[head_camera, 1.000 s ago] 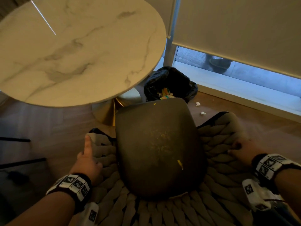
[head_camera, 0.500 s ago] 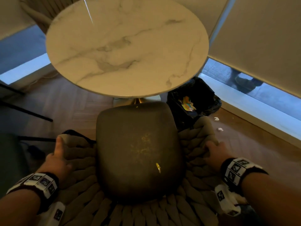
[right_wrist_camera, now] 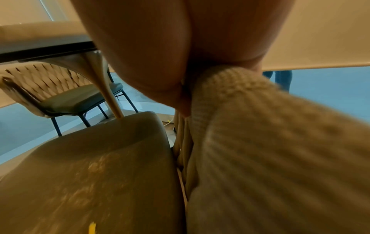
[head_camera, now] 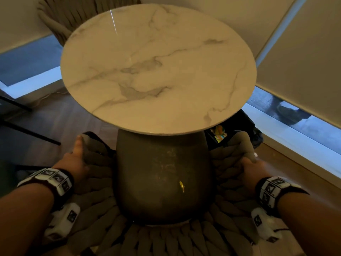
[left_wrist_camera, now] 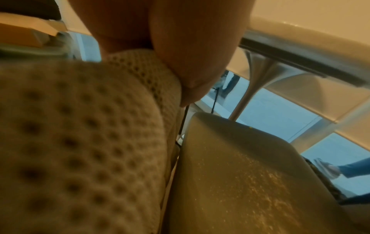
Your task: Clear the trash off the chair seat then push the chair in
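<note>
The chair's dark seat (head_camera: 162,172) has its front edge tucked under the near rim of the round marble table (head_camera: 156,61). A small yellow scrap (head_camera: 181,186) and fine crumbs lie on the seat; the scrap (right_wrist_camera: 92,228) also shows in the right wrist view. My left hand (head_camera: 73,159) grips the left woven arm (head_camera: 96,156), thumb laid forward along its top. My right hand (head_camera: 252,167) is curled round the right woven arm (head_camera: 239,143). In the wrist views, the left hand (left_wrist_camera: 190,47) and right hand (right_wrist_camera: 150,47) press on the knitted cord beside the seat (left_wrist_camera: 250,174).
A black trash bag (head_camera: 245,124) with coloured wrappers stands on the floor to the right behind the table. A white scrap (head_camera: 255,154) lies on the wood floor nearby. A second woven chair (right_wrist_camera: 60,95) stands across the table. The table's pedestal (right_wrist_camera: 108,95) rises just beyond the seat's front.
The chair has slid forward and its seat front has gone under the table rim. Both hands have kept their hold on the woven arms and moved with it.
</note>
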Motion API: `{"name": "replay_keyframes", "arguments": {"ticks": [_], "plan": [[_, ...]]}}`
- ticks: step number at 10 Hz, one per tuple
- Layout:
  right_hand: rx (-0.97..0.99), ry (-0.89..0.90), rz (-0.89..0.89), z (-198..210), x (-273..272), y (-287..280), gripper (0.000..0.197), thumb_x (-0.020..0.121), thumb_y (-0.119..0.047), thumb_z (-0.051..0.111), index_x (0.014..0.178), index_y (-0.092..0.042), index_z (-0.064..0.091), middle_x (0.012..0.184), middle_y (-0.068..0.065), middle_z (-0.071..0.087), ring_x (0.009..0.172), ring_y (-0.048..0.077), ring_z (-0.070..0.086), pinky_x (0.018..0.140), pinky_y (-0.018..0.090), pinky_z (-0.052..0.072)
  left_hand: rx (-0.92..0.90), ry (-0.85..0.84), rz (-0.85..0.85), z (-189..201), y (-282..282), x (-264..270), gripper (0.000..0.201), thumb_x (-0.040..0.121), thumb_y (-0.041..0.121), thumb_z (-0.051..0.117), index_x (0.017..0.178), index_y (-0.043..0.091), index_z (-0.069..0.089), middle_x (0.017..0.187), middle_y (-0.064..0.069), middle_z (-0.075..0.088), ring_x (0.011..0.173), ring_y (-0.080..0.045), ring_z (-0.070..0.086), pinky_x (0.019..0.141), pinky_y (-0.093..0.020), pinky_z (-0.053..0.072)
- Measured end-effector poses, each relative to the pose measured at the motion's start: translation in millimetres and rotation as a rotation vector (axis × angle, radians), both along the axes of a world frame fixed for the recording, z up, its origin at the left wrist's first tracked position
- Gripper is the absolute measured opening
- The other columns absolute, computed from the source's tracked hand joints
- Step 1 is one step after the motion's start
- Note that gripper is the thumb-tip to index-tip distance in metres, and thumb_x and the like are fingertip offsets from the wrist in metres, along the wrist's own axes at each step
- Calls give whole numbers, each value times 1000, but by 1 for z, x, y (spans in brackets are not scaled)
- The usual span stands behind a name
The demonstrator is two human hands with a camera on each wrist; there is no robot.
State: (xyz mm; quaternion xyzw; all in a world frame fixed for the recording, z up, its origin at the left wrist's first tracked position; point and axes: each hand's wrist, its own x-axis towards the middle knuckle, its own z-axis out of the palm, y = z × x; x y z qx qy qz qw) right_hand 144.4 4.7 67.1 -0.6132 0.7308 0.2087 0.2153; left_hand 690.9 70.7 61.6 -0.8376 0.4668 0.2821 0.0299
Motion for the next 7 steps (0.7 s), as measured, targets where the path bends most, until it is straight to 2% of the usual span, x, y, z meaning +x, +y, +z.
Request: {"name": "replay_keyframes", "arguments": {"ticks": [1, 2, 3, 4, 5, 6, 7], "plan": [[39, 67, 40, 3, 3, -9, 32, 87, -31, 55, 117, -23, 50, 120, 19, 47, 97, 37, 56, 80, 40, 53, 13, -30, -27, -5, -4, 4, 116, 82, 17, 67, 144, 35, -29, 145, -32, 35, 118, -44, 53, 99, -46, 44], [17, 65, 39, -4, 4, -9, 38, 88, -31, 56, 125, -21, 48, 126, 22, 46, 106, 40, 54, 87, 42, 52, 28, -5, -14, -9, -3, 6, 116, 81, 16, 67, 144, 36, -28, 141, -32, 40, 118, -44, 54, 98, -46, 44], [41, 34, 54, -5, 3, -11, 43, 84, -41, 56, 122, -23, 46, 122, 21, 48, 104, 42, 53, 84, 43, 50, -8, -17, -20, -14, -5, 10, 118, 79, 18, 69, 144, 37, -28, 140, -34, 41, 117, -47, 53, 97, -48, 45], [59, 41, 76, -9, 2, -11, 40, 82, -40, 57, 117, -26, 44, 120, 20, 48, 101, 42, 55, 81, 42, 50, 5, -36, -33, -18, -4, 16, 121, 78, 22, 71, 142, 39, -30, 139, -34, 42, 116, -48, 54, 96, -49, 45], [52, 18, 36, 7, 2, -9, 30, 86, -31, 54, 115, -27, 46, 121, 18, 43, 98, 36, 53, 76, 37, 45, 65, -33, -16, -11, -12, 5, 122, 77, 22, 73, 144, 37, -29, 141, -32, 41, 118, -46, 53, 99, -50, 44], [-14, -109, -15, 18, -4, 9, 35, 86, -24, 54, 121, -28, 50, 124, 14, 43, 98, 30, 49, 80, 38, 48, 111, 74, -18, 12, -14, -1, 128, 75, 26, 79, 146, 25, -29, 146, -29, 37, 126, -40, 49, 104, -44, 38], [-33, -213, -70, 32, -7, 48, 49, 80, -31, 57, 128, -33, 49, 127, 4, 48, 108, 23, 51, 93, 36, 47, 255, 75, -220, 32, 11, 6, 134, 64, 71, 67, 127, 37, -47, 150, -17, 39, 129, -25, 50, 104, -27, 38]]}}
